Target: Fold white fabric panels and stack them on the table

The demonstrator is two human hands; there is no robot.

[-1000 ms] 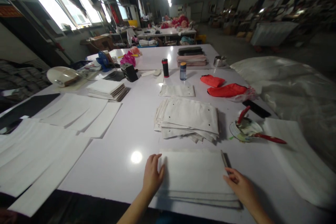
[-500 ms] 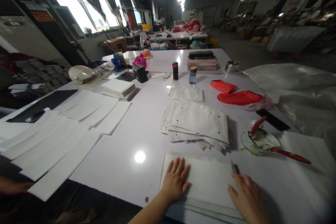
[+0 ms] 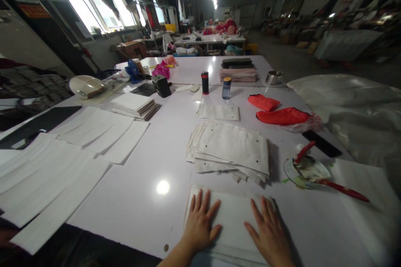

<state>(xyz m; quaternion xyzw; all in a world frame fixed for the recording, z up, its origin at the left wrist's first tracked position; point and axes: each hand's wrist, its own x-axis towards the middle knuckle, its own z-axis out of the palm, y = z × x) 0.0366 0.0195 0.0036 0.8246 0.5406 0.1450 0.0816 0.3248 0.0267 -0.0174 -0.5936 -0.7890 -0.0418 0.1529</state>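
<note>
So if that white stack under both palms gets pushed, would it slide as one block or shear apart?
The white stack probably shears: its lower layers already show staggered edges. The glossy table looks slippery, so it likely slides easily. The left hand and right hand press flat, and it seems thin and floppy.

No text can be read — the red wall sign point(image 3: 34, 10) is too blurred.

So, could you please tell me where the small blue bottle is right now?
In the head view, the small blue bottle stands upright at the far middle of the white table, just right of the black-and-red canister.
</note>
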